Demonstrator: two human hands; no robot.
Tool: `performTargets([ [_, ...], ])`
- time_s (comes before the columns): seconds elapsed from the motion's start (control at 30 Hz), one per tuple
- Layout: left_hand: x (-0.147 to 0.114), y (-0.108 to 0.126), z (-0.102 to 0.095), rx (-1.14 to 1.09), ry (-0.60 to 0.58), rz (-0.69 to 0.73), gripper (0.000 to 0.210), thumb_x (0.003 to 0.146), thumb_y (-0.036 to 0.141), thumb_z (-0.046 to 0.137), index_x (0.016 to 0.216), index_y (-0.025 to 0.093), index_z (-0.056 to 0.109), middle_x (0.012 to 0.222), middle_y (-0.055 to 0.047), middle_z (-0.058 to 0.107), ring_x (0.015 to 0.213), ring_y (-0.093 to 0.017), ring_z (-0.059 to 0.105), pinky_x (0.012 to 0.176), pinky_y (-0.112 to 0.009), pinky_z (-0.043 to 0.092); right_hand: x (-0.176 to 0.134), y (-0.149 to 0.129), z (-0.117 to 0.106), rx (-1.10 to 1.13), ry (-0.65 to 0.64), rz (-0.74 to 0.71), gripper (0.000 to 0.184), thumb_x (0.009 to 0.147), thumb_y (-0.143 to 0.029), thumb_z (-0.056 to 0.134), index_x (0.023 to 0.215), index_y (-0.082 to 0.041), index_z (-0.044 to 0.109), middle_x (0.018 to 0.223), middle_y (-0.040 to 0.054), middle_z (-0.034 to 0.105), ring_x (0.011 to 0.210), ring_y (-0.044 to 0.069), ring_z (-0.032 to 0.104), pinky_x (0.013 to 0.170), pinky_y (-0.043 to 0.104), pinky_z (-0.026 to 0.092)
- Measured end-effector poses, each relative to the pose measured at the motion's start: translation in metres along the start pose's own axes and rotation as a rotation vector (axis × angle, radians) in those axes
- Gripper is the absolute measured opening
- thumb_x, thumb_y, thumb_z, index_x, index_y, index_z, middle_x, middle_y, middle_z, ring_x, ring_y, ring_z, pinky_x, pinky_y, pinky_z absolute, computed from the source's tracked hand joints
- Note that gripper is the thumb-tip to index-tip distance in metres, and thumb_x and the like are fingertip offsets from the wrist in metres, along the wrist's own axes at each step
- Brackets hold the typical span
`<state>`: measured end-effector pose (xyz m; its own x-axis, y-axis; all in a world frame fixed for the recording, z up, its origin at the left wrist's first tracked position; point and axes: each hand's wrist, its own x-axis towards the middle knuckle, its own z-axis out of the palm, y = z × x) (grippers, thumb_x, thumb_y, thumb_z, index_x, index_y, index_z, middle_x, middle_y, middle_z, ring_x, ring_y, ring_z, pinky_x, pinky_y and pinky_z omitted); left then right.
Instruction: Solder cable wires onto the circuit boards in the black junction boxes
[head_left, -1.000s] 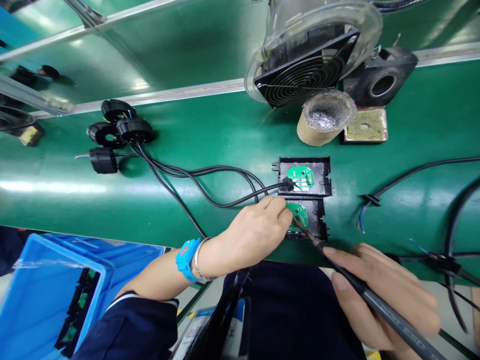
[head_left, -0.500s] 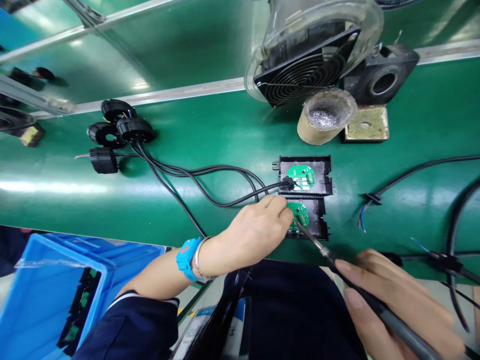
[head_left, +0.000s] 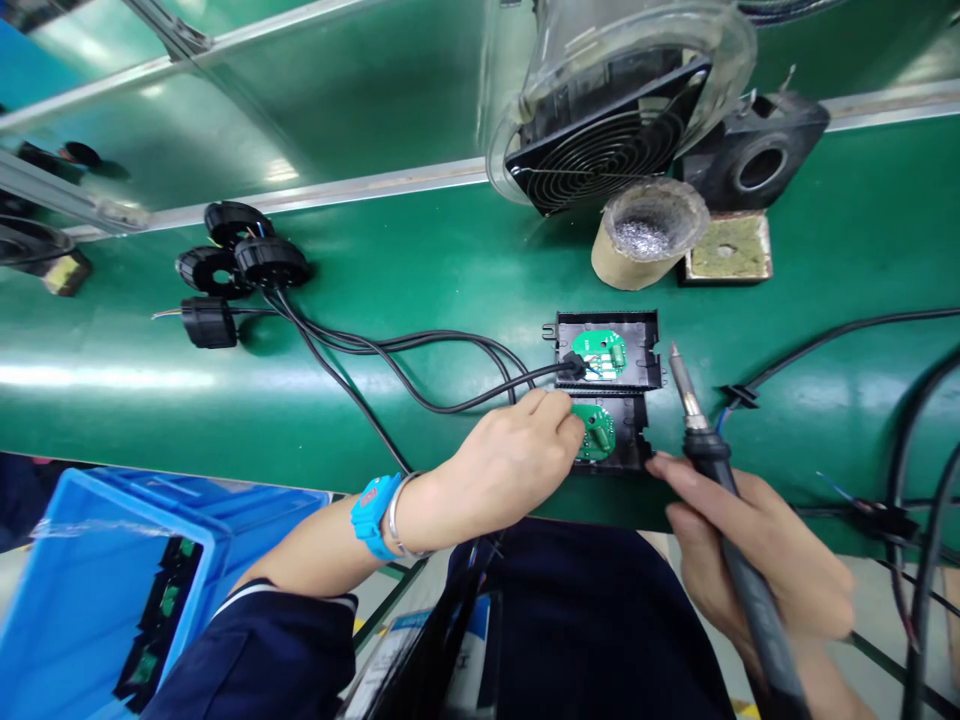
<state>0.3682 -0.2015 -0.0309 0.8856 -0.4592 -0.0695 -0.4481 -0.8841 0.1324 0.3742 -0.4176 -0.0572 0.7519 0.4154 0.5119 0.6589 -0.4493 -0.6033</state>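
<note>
In my right hand (head_left: 757,550) is a soldering iron (head_left: 731,510), its bare metal tip pointing up and away, right of two black plastic boxes. My extended fingertip is at the right corner of the nearer box (head_left: 630,430). My left hand (head_left: 517,450) is closed in a pinch at that box's left side, over the edge of its green circuit board (head_left: 598,436); what the fingers grip is hidden. The farther box (head_left: 641,350) stands against the nearer one. It holds another green circuit board (head_left: 589,342) with a black cable (head_left: 480,405) leading in from the left.
Behind the boxes stand a cardboard cup (head_left: 652,235) with solder bits, a sponge tray (head_left: 727,250), an iron stand (head_left: 757,155) and a fan (head_left: 607,140). Black round housings (head_left: 274,262) lie left, loose cables (head_left: 847,330) right. A blue crate (head_left: 217,560) stands below the bench.
My right hand has lifted the soldering iron off the nearer board and swung its tip up and right. Its fingertip has come to the nearer box's corner. My left hand stays in place.
</note>
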Motion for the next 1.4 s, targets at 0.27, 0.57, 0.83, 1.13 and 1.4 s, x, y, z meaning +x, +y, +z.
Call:
performTargets([
  [0.27,0.001,0.006,-0.004,0.023,0.007,-0.022,0.01,0.089,0.01,0.043,0.084,0.015,0.05,0.082,-0.005,0.05,0.071,-0.017,0.05,0.055,-0.027,0.043,0.006,0.001,0.015,-0.237,0.03,-0.094,0.04,0.069,-0.008,0.078,0.105,-0.017,0.063,0.101,0.0049,0.069,0.089,0.015,0.068,0.082,0.024,0.056],
  [0.57,0.003,-0.001,-0.008,0.027,-0.016,0.096,0.01,0.09,0.01,0.044,0.086,0.015,0.052,0.083,-0.005,0.052,0.073,-0.017,0.051,0.057,-0.027,0.044,0.004,0.005,0.014,-0.254,0.006,-0.11,0.048,0.075,-0.015,0.076,0.119,-0.019,0.059,0.104,0.0029,0.07,0.087,0.016,0.068,0.079,0.024,0.057],
  [0.83,0.002,-0.01,-0.004,-0.041,-0.025,0.139,0.014,0.092,0.013,0.042,0.083,0.017,0.052,0.084,-0.004,0.051,0.076,-0.016,0.05,0.063,-0.027,0.042,0.003,0.002,0.008,-0.096,0.026,-0.042,0.053,0.074,-0.004,0.072,0.123,-0.02,0.059,0.102,0.0022,0.07,0.087,0.015,0.067,0.081,0.027,0.056],
  [1.13,0.006,-0.001,-0.019,0.058,-0.105,0.148,0.016,0.087,0.005,0.041,0.084,0.014,0.053,0.084,-0.007,0.053,0.072,-0.019,0.052,0.054,-0.027,0.043,0.013,-0.011,-0.042,0.128,-0.236,-0.03,0.028,0.08,-0.008,0.059,0.106,-0.013,0.068,0.087,0.007,0.066,0.077,0.016,0.064,0.061,0.027,0.053],
  [1.4,0.008,0.002,-0.02,0.077,-0.108,0.13,0.014,0.086,0.005,0.042,0.083,0.013,0.053,0.082,-0.007,0.054,0.074,-0.02,0.055,0.053,-0.026,0.045,0.005,-0.002,-0.016,0.252,-0.101,-0.016,0.035,0.075,-0.003,0.06,0.108,-0.011,0.067,0.083,0.006,0.064,0.07,0.015,0.061,0.057,0.028,0.052],
])
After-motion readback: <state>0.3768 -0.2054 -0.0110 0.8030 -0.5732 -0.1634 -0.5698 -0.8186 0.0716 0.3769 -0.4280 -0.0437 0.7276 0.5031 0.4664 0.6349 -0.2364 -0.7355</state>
